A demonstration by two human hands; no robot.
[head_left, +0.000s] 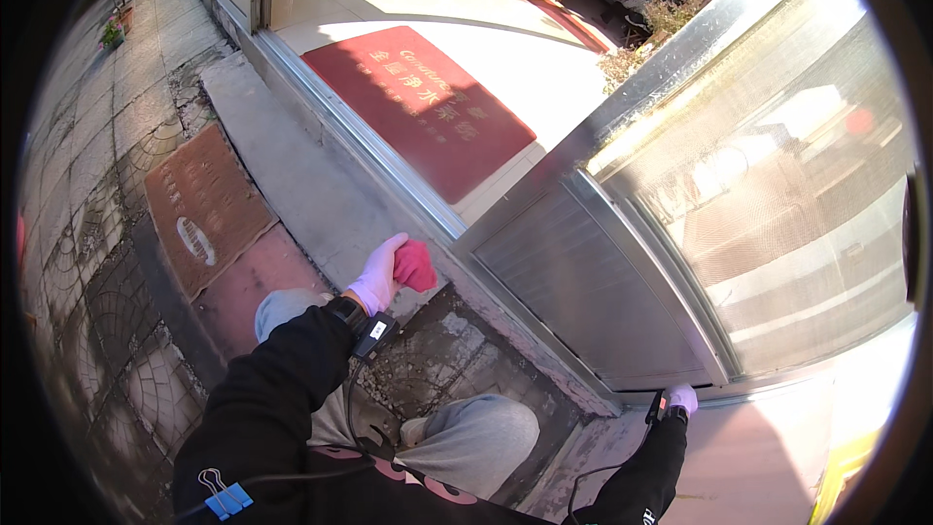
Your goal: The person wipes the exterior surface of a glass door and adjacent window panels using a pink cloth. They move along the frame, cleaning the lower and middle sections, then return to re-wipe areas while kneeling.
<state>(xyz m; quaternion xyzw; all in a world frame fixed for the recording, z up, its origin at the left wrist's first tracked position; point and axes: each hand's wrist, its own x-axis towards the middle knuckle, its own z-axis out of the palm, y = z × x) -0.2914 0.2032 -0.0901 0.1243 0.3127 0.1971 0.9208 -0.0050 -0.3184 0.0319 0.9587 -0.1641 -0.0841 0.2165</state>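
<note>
My left hand, in a pale lilac glove, is closed around a bunched pink-red cloth. It is held above the grey doorstep, near the metal door track. My right hand, gloved the same way, is at the lower edge of a metal-framed door with a ribbed lower panel and a glazed or mesh upper part. How its fingers lie is too small to make out.
A red mat with printing lies on the tiled floor inside the doorway. Outside, a worn brown mat lies on the step beside patterned paving. Potted plants stand far left. Cables run along both my arms; my bent knees are below.
</note>
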